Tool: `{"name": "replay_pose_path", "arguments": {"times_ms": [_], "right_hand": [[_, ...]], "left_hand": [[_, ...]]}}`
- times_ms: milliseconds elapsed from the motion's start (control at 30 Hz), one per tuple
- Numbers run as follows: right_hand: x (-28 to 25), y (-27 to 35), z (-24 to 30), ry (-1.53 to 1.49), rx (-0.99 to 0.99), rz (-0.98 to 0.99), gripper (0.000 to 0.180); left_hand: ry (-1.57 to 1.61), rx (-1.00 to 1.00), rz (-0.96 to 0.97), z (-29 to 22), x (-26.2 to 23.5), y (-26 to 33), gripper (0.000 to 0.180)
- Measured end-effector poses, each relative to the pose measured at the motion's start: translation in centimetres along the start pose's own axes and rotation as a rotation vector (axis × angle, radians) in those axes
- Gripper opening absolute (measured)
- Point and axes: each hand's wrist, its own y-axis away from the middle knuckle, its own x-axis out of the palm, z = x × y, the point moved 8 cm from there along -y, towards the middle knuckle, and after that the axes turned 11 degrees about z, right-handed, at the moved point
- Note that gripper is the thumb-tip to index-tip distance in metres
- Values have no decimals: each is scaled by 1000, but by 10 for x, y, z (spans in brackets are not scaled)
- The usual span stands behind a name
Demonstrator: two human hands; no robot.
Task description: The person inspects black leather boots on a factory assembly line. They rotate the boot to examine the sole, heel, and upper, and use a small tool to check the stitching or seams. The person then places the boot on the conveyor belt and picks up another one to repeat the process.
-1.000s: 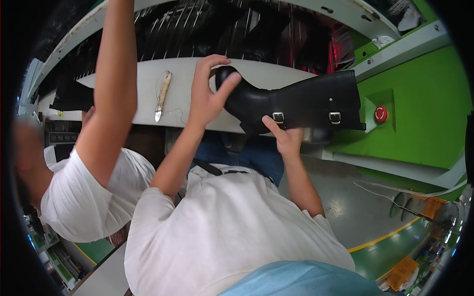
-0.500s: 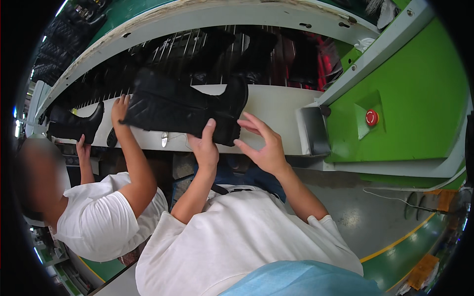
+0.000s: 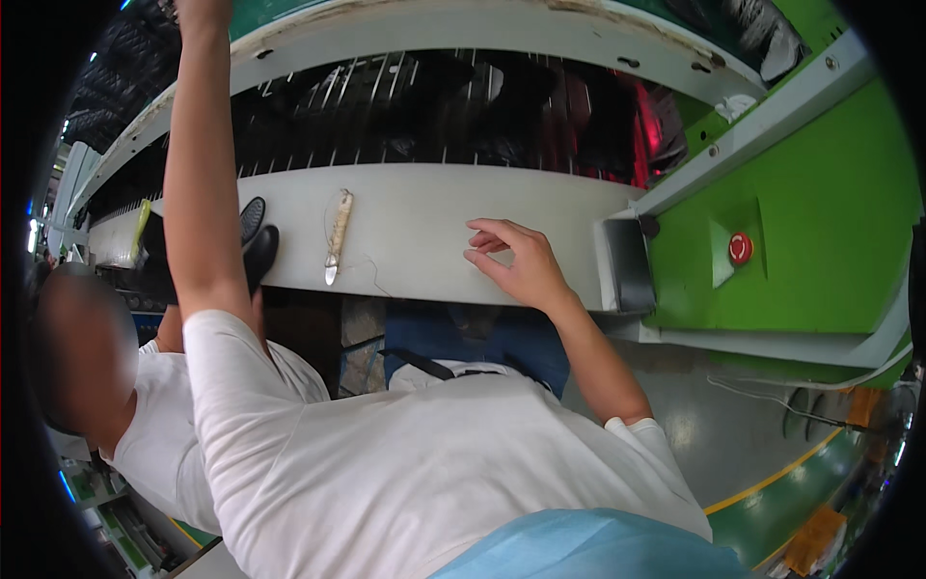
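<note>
While the right hand (image 3: 521, 261) hangs over the table (image 3: 424, 222), grip parted and empty, the left hand (image 3: 203, 12) is cut off at the top, its grip impossible to tell; the slim tool (image 3: 339, 234), on the table leftward of the right hand, looks light and stiff, best taken by its pale handle (image 3: 341, 214), not the slick metal tip (image 3: 332, 271)

Worktop (image 3: 429, 232) off-white. Knife-like tool (image 3: 340, 230): cream handle with brownish blotches, silver blade. Boots (image 3: 260, 257) at left black; one dark sole (image 3: 253, 219) patterned. Machine panel (image 3: 810, 212) bright green, round button (image 3: 740, 248) red. Floor (image 3: 666, 386) grey, yellow stripe (image 3: 776, 471), green beyond. Shirt (image 3: 444, 454) white; cloth (image 3: 588, 545) at lower edge pale blue.
</note>
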Motion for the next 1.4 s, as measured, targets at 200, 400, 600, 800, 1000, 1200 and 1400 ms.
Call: {"name": "replay_pose_path", "arguments": {"times_ms": [200, 400, 600, 800, 1000, 1200, 1400], "right_hand": [[-8, -68, -4, 55, -47, 30, 41], [7, -188, -27, 447, -17, -7, 63], [67, -294, -72, 844, 202, 231, 106], [79, -327, -114, 973, 218, 356, 99], [24, -322, -111, 989, 182, 390, 76], [-20, -253, -7, 443, -73, -57, 48], [-35, -142, 39, 24, -19, -207, 44]], "left_hand": [[253, -446, 38, 146, 19, 19, 70], [-223, -52, -60, 153, -3, 32, 68], [-374, -335, -194, 172, -31, 38, 53], [-504, -313, -307, 168, -22, 33, 46], [-633, -105, -544, 143, -23, 42, 29], [-612, 27, -595, 82, -34, 55, 17], [44, -12, -29, -17, 74, 157, 35]]}}
